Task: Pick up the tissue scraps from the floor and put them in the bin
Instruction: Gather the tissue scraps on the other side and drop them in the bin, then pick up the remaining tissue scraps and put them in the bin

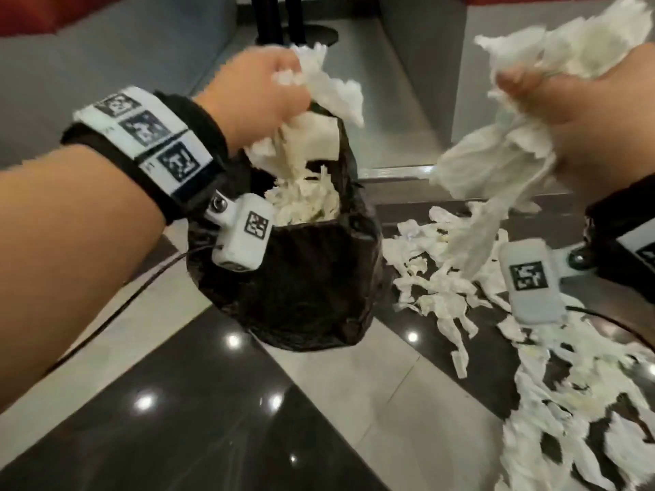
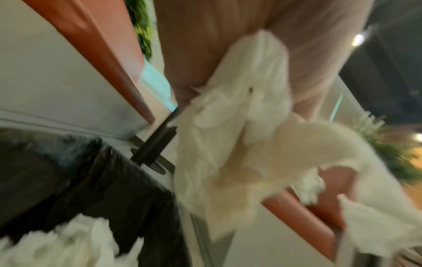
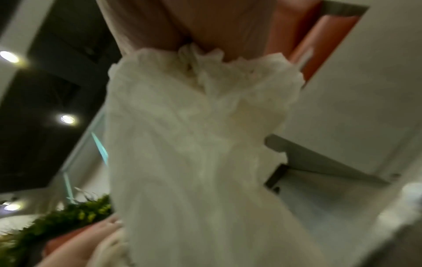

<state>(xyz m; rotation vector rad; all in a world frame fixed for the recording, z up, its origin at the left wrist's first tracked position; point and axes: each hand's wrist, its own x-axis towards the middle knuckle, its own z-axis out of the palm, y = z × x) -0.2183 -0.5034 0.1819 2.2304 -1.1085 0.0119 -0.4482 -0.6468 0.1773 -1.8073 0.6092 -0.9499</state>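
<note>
A bin (image 1: pixel 304 278) lined with a black bag stands on the floor, with white tissue scraps (image 1: pixel 301 203) lying inside it. My left hand (image 1: pixel 262 90) grips a bunch of tissue (image 1: pixel 333 90) right above the bin's far rim; the same bunch (image 2: pixel 228 144) hangs blurred in the left wrist view beside the black bag (image 2: pixel 80 180). My right hand (image 1: pixel 581 97) holds a bigger wad of tissue (image 1: pixel 496 154) in the air to the right of the bin, and that wad (image 3: pixel 200 144) fills the right wrist view. Several loose scraps (image 1: pixel 443 278) litter the floor at the right.
The floor has glossy black tiles (image 1: pixel 198 419) and pale ones (image 1: pixel 390 402). A grey bench base (image 1: pixel 106 83) with a red seat stands at the left, and another (image 1: pixel 531 83) at the back right. A black pedestal foot (image 1: pixel 301 33) stands behind the bin. A cable (image 1: pixel 117 310) trails from my left wrist.
</note>
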